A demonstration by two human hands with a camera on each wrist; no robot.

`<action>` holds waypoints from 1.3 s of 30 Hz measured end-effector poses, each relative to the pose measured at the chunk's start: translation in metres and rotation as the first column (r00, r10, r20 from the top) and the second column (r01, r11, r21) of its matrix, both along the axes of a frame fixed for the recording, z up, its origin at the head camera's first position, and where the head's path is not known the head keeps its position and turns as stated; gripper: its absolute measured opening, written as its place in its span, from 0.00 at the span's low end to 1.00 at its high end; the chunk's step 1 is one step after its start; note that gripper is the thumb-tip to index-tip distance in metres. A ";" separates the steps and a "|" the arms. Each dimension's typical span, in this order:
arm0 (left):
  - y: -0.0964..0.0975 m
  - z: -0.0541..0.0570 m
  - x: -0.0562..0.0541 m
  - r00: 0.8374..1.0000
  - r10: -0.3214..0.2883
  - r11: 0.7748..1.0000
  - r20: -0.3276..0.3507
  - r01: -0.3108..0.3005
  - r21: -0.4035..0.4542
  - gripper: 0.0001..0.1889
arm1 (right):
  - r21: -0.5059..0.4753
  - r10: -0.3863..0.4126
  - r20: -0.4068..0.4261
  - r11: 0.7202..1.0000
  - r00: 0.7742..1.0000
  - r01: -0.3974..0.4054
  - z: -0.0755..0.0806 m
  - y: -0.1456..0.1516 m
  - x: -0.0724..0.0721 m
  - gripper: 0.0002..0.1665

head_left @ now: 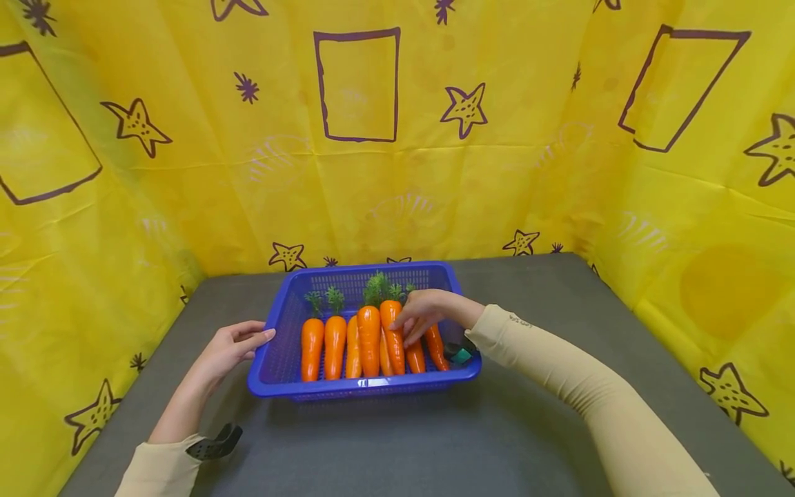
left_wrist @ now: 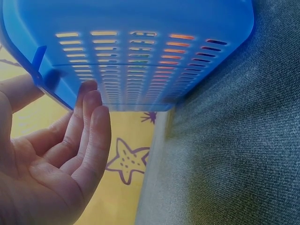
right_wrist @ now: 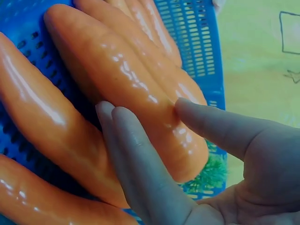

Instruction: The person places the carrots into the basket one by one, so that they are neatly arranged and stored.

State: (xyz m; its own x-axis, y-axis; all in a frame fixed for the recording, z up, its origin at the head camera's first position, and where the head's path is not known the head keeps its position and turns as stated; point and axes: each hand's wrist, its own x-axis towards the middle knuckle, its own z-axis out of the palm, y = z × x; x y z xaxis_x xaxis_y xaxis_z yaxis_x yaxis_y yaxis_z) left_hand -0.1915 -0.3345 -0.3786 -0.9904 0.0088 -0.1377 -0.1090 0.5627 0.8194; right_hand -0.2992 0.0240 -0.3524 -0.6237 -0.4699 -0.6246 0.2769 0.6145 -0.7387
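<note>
A blue plastic basket (head_left: 366, 393) with slotted walls stands on the grey table, holding several orange carrots with green tops. At its left end my left hand (head_left: 225, 352) grips the rim; in the left wrist view, the thumb goes over the edge and the other fingers (left_wrist: 96, 126) lie against the outer wall. My right hand (head_left: 431, 307) reaches in from the right and pinches one carrot (right_wrist: 117, 70) near its thick upper end, thumb on one side and fingers on the other. That carrot lies against its neighbours. Its tip shows in the head view.
More carrots (head_left: 312, 348) lie side by side to the left, and others (head_left: 437, 348) to the right of the held one. The grey table (head_left: 373, 449) extends around the basket. Yellow cloth walls (head_left: 366, 200) with drawn stars enclose the back and sides.
</note>
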 end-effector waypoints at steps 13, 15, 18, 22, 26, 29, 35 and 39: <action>0.001 0.001 0.002 1.000 -0.007 1.000 -0.019 0.007 0.021 0.34 | 0.011 0.054 -0.033 0.998 0.998 -0.054 0.015 0.015 -0.004 0.19; 0.001 0.001 0.002 1.000 -0.004 1.000 -0.021 0.005 0.021 0.34 | 0.005 0.064 -0.042 0.998 0.997 -0.064 0.018 0.020 -0.003 0.21; 0.001 0.002 0.001 1.000 -0.001 1.000 -0.021 0.002 0.014 0.34 | -0.018 0.075 -0.063 0.997 0.995 -0.077 0.022 0.027 -0.003 0.22; 0.002 0.002 0.001 1.000 0.002 1.000 -0.017 -0.002 -0.010 0.35 | -0.062 0.066 -0.099 0.995 0.993 -0.072 0.028 0.039 -0.001 0.24; 0.002 0.002 0.002 1.000 0.002 0.999 -0.018 -0.003 -0.042 0.36 | -0.103 0.043 -0.126 0.993 0.991 -0.057 0.034 0.055 0.001 0.27; 0.001 0.003 0.002 1.000 0.001 0.999 -0.022 -0.002 -0.054 0.36 | -0.129 0.019 -0.150 0.991 0.988 -0.038 0.037 0.070 0.002 0.28; 0.000 0.003 0.002 1.000 0.001 0.999 -0.019 -0.002 -0.049 0.35 | -0.155 -0.047 -0.189 0.988 0.981 0.017 0.048 0.102 0.009 0.29; 0.001 0.004 0.002 1.000 -0.005 0.998 -0.018 0.004 -0.055 0.36 | -0.173 -0.110 -0.249 0.983 0.962 0.068 0.050 0.125 0.012 0.30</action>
